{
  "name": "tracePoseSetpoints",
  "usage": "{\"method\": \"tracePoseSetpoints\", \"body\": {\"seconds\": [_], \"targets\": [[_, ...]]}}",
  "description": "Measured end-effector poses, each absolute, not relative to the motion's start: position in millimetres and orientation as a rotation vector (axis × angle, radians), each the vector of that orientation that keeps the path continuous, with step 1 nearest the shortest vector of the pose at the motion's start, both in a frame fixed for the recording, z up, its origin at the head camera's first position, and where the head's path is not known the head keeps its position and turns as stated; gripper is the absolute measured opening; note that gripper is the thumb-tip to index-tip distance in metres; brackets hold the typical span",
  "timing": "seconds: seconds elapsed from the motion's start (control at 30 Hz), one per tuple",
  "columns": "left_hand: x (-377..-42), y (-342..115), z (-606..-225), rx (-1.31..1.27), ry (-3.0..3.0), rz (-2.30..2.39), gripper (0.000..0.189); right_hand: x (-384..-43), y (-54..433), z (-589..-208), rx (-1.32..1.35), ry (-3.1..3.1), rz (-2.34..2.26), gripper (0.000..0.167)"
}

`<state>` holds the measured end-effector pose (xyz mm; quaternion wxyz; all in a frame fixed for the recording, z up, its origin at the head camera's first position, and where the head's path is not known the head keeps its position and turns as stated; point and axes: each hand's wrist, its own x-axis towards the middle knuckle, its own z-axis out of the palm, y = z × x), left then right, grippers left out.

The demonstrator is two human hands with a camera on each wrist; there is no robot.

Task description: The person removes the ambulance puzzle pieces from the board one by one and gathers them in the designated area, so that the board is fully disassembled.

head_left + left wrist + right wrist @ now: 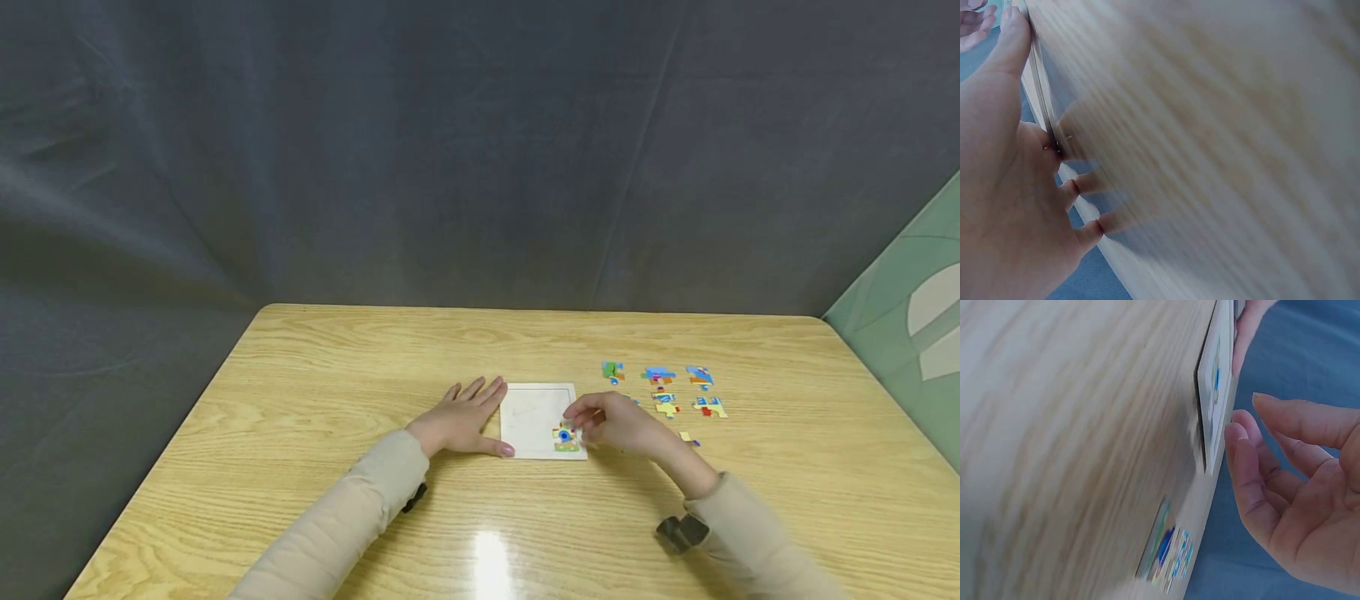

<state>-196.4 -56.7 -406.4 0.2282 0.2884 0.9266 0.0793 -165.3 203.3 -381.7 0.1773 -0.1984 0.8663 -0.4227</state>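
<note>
A flat white square puzzle board [525, 421] lies on the table. In its lower right corner sits a colourful puzzle piece [565, 437] with a blue round shape. Fingers spread, my left hand [459, 423] rests at the board's left side, its thumb by the lower left corner and a fingertip by the upper left one. Over the board's right edge hovers my right hand [618, 423], just beside the puzzle piece. The right wrist view shows that hand [1304, 487] with loosely bent fingers, a gap between thumb and fingertips, and nothing held.
Several loose puzzle pieces lie right of the board, among them a green one [612, 371], a blue one [701, 377] and a yellow one [666, 408]. My right forearm partly hides others. A dark curtain [450, 167] hangs behind the wooden table [337, 367].
</note>
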Motion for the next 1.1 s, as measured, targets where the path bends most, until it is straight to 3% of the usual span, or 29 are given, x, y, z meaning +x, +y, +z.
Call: {"method": "tracePoseSetpoints", "body": {"seconds": [0.43,1.1], "targets": [[-196,-56,-407,0.773,2.548,0.228,0.098,-163,186,-382,-0.55,2.585,-0.984,0.028],[-196,-56,-405,0.779,2.551,0.243,0.097,-164,180,-385,-0.455,2.56,-0.927,0.045]]}}
